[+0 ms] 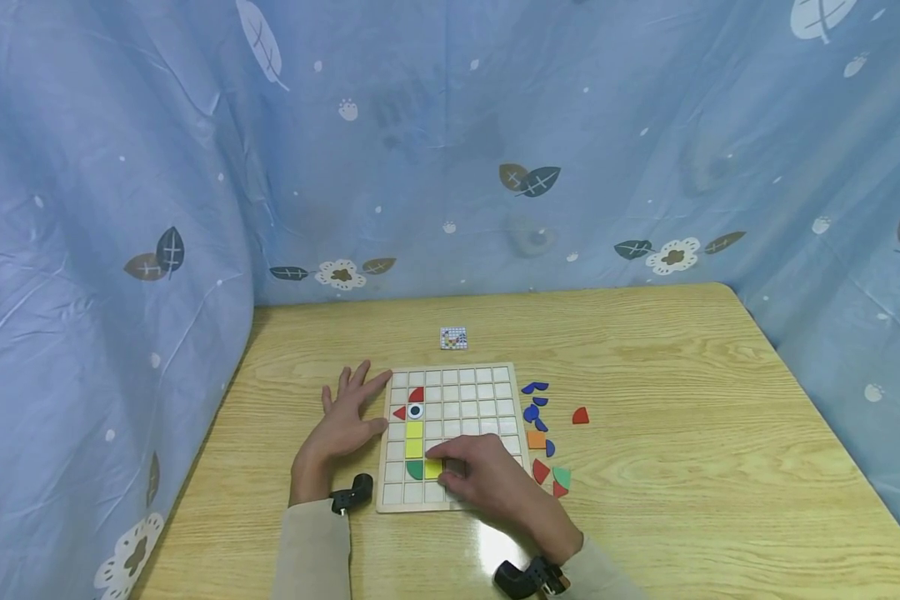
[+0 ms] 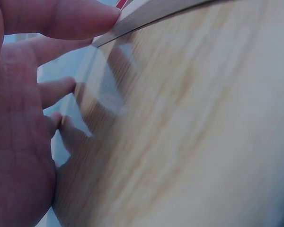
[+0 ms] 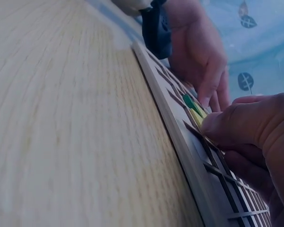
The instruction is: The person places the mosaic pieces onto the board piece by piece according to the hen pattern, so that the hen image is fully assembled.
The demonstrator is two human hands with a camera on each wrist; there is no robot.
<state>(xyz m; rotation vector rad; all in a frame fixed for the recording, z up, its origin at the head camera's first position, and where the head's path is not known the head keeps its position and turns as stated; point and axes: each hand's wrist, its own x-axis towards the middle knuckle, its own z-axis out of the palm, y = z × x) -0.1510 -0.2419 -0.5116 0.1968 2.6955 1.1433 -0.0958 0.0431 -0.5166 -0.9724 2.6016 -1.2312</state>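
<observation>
A wooden grid board point(image 1: 450, 506) lies on the table. Down its left part run a red quarter circle point(image 1: 417, 394), a red triangle point(image 1: 400, 412), a round eye tile point(image 1: 416, 411), two yellow squares point(image 1: 414, 438) and a green quarter circle point(image 1: 416, 469). My right hand point(image 1: 495, 479) pinches another yellow square point(image 1: 433, 469) between thumb and index finger, in the cell beside the green piece. With fingers spread, my left hand point(image 1: 345, 421) touches the board's left edge with thumb and index finger. In the left wrist view the left thumb point(image 2: 85, 21) meets the board's rim.
Right of the board lie several blue pieces point(image 1: 531, 412), an orange square point(image 1: 536, 440), red pieces point(image 1: 541, 472) and a light green piece point(image 1: 562, 477). Farther right is a red quarter circle point(image 1: 581, 416). A small pattern card point(image 1: 453, 337) lies behind the board. A blue curtain point(image 1: 450, 150) surrounds the table.
</observation>
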